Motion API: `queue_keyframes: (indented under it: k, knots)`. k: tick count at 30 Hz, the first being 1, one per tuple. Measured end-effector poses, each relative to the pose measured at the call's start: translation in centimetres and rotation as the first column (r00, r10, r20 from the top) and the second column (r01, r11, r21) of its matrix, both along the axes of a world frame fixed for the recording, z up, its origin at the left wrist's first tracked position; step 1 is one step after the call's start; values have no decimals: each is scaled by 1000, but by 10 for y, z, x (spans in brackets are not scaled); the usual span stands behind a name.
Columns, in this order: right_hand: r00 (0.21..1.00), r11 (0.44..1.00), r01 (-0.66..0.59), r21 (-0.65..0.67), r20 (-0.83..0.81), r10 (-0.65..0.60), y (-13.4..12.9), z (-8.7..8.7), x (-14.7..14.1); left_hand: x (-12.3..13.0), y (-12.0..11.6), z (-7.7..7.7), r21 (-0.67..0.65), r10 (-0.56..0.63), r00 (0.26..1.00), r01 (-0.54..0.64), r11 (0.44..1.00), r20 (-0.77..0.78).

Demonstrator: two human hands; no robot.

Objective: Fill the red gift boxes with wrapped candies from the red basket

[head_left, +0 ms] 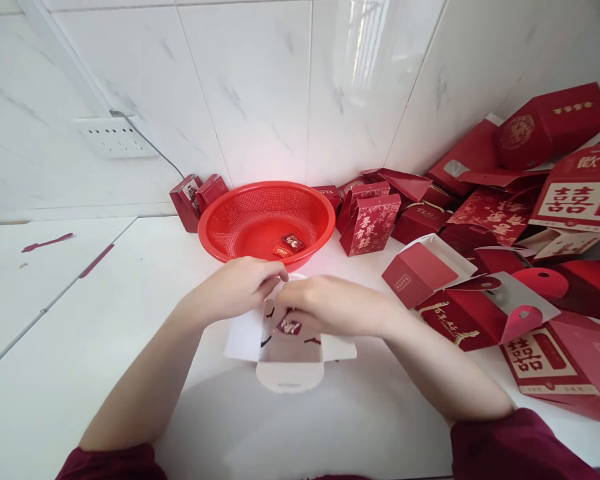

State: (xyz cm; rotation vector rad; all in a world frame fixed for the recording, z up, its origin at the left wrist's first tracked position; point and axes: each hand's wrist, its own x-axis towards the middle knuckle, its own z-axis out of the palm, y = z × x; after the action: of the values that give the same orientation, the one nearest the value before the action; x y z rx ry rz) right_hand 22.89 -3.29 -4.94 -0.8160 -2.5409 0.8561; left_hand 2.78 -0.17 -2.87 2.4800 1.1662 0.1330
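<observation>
An unfolded paper box, white inside, lies in front of me with its flaps spread. A small dark red wrapped sweet is inside it. My left hand is curled at the box's far left edge, fingers bent round the cardboard. Reaching in from the right, my right hand has its fingers bent down over the box, close to the sweet. Its fingertips are partly hidden, so I cannot tell whether it grips anything. Just beyond my hands stands a red plastic basket with a few wrapped sweets in it.
Red gift boxes lie heaped on the right. Small upright boxes stand right of the basket, others behind its left side. Red paper scraps lie on the white table. A tiled wall with a socket strip rises behind.
</observation>
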Motion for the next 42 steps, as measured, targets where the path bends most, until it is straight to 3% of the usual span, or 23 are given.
queue_keyframes:
  k: [3, 5, 8, 11, 14, 19, 22, 26, 30, 36, 42]
  knots:
    - [946, 982, 188, 18, -273, -176, 2, 17, 19, -2, -3, 9, -6, 79, 971, -80, 997, 227]
    - [859, 950, 305, -72, -411, -307, 7, 19, 26, -1, -6, 13, -50, 89, 918, -75, 996, 387]
    - [736, 915, 244, -321, -554, -390, 15, 15, 27, 2, -11, 14, -132, 64, 861, 4, 991, 505]
    - [685, 869, 111, -481, -596, -418, 19, 13, 22, 5, -15, 13, -200, 105, 845, 2, 980, 524]
    - [686, 859, 62, -508, -604, -406, 19, 13, 19, 5, -17, 14, -252, 139, 834, 0, 968, 534]
    - [753, 934, 77, -349, -593, -284, 17, 8, 17, 2, -20, 18, -374, 116, 826, 120, 920, 551]
    - [798, 941, 69, -332, -548, -252, 16, 5, 15, 0, -20, 19, -350, 74, 842, 141, 926, 534]
    - [792, 943, 31, -332, -567, -226, 14, 7, 14, -2, -16, 19, -264, -1, 873, 149, 953, 487]
    - [796, 945, 23, -327, -566, -215, 14, 10, 15, -4, -11, 18, -292, 24, 883, 129, 948, 468]
    - [791, 901, -13, -434, -555, -256, 18, 8, 17, -9, -4, 17, -242, 204, 783, -70, 968, 587]
    - [788, 899, -47, -436, -569, -235, 22, 6, 17, -11, 1, 16, -255, 190, 730, -22, 967, 656]
